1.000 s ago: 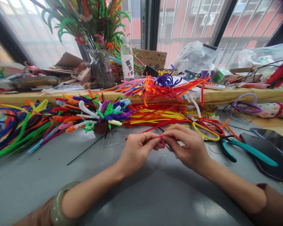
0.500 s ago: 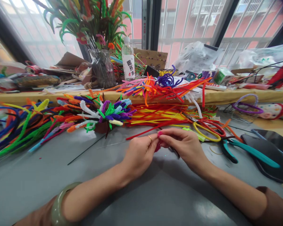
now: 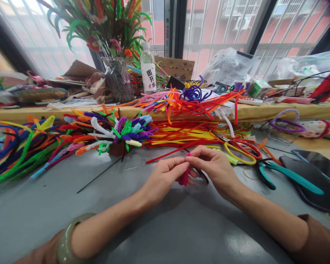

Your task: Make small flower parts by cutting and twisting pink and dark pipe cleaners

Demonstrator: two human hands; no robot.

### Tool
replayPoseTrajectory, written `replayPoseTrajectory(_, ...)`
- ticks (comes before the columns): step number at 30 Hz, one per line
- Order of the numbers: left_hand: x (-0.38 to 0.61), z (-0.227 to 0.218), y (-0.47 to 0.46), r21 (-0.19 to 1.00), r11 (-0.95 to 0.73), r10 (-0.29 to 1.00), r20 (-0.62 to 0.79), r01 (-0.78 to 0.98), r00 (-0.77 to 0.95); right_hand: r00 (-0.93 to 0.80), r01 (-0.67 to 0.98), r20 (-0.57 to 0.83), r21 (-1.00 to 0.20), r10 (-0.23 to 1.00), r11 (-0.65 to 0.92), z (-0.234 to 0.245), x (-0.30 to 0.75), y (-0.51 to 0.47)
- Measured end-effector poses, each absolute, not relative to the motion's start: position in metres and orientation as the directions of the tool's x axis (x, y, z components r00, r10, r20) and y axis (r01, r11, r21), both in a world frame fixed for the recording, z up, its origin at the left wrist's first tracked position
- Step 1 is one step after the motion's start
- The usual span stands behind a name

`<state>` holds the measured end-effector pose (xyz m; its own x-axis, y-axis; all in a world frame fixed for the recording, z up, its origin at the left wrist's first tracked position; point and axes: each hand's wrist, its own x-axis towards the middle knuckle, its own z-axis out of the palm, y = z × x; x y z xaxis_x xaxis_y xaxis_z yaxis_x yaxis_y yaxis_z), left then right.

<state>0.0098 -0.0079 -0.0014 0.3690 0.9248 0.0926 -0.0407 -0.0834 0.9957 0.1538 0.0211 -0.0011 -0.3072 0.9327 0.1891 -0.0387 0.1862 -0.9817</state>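
Observation:
Between my two hands, above the grey table (image 3: pixel 143 227), is a magenta pipe cleaner piece (image 3: pixel 184 178), bent or bundled; its exact shape is partly hidden by fingers. My left hand (image 3: pixel 166 176), with a ring, pinches it from the left. From the other side my right hand (image 3: pixel 216 167) pinches its upper end between thumb and forefinger. A dark thin strip (image 3: pixel 202 175) shows beside the right fingers; I cannot tell whether it is held. A thin wire (image 3: pixel 132 168) runs out to the left of my left hand.
Bundled coloured pipe cleaners (image 3: pixel 126 134) lie at left, red and yellow ones (image 3: pixel 181 134) behind my hands. Scissors with yellow and red handles (image 3: pixel 240 152), teal-handled pliers (image 3: pixel 291 178) and a dark phone (image 3: pixel 308 183) lie right. A bottle (image 3: pixel 148 71) and vase (image 3: pixel 118 80) stand on the back ledge.
My left thumb has shifted up onto the magenta piece, and more of it now shows hanging below the fingers. Both hands stay close together in nearly the same place.

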Motion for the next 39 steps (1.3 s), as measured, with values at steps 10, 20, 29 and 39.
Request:
replayPoseTrajectory(10,0.010,-0.008,-0.004,0.980,0.081,0.887,0.013,-0.184,0.461,-0.393,-0.074,0.087,-0.995,0.915,0.063,-0.003,0.159,0.027)
replayPoseTrajectory(20,0.010,-0.011,-0.001,0.974,0.161,0.887,-0.072,-0.160,0.455,-0.216,-0.124,0.093,-0.990,0.972,0.067,-0.004,0.159,0.029)
replayPoseTrajectory(29,0.007,-0.011,-0.001,0.933,0.245,0.875,-0.096,-0.263,0.474,-0.301,-0.301,0.024,-0.951,0.953,-0.071,-0.006,0.161,0.033)
replayPoseTrajectory(39,0.009,-0.012,0.001,0.994,0.028,0.908,0.017,-0.101,0.418,-0.312,-0.269,0.077,-0.963,0.947,-0.011,-0.004,0.163,0.037)
